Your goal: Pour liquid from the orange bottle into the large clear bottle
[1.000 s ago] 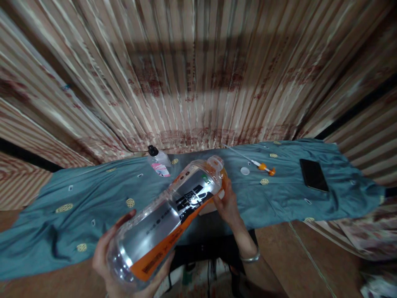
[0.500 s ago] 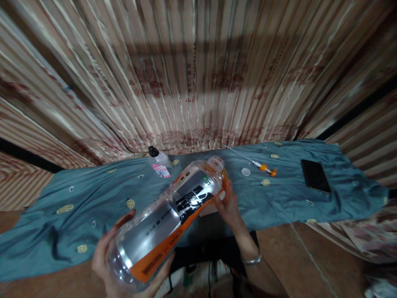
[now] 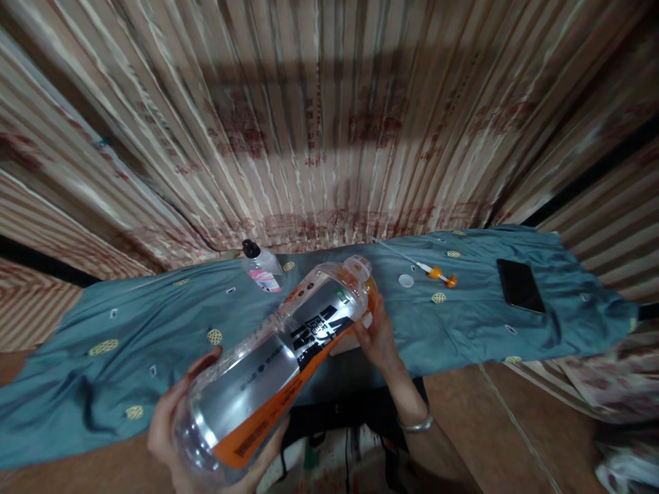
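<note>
A large clear plastic bottle [image 3: 278, 363] with a silver, black and orange label is tilted, its open neck pointing away over the table. My left hand [image 3: 175, 432] is wrapped round its base at the lower left. My right hand [image 3: 378, 336] is closed on a pale orange-rimmed object [image 3: 355, 337] right under the bottle's neck; the bottle hides most of it, so I cannot name it. A metal bangle sits on my right wrist.
The table is covered by a teal cloth [image 3: 128, 343]. A small pump bottle with a pink label [image 3: 261, 267] stands at the back, with a white cap [image 3: 406, 280], an orange-tipped syringe [image 3: 437, 274] and a black phone [image 3: 519, 285] to the right. Striped curtains hang behind.
The bottle and both hands hold almost the same pose; only the view has shifted slightly.
</note>
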Action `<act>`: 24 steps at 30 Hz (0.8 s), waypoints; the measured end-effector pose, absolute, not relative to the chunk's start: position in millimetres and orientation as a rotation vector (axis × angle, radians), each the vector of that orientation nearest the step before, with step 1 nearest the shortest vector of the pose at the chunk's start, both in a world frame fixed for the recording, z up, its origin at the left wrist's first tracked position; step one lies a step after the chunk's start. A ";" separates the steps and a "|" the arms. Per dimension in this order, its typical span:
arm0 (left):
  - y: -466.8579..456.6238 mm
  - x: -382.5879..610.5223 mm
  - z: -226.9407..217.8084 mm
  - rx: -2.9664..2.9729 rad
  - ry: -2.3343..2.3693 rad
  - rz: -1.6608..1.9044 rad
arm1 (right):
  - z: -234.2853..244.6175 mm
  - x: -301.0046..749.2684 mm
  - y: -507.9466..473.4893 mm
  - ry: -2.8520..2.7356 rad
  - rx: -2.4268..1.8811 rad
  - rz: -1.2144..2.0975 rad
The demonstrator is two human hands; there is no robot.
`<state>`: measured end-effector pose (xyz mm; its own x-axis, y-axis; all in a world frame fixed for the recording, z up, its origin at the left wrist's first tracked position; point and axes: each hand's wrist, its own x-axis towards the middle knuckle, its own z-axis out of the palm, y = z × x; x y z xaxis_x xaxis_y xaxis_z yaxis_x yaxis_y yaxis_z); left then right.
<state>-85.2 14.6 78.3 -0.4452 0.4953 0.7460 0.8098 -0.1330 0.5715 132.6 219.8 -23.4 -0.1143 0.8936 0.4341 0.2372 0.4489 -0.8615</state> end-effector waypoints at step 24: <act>8.8 -97.8 85.8 -1.612 -1.831 -1.553 | -20.9 133.3 218.8 -1.612 -1.014 0.806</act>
<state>-97.8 8.8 85.8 -0.3572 0.5620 0.7460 0.8277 -0.1796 0.5316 133.3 218.8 -20.9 -0.1219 0.9071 0.4029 0.2220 0.4206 -0.8797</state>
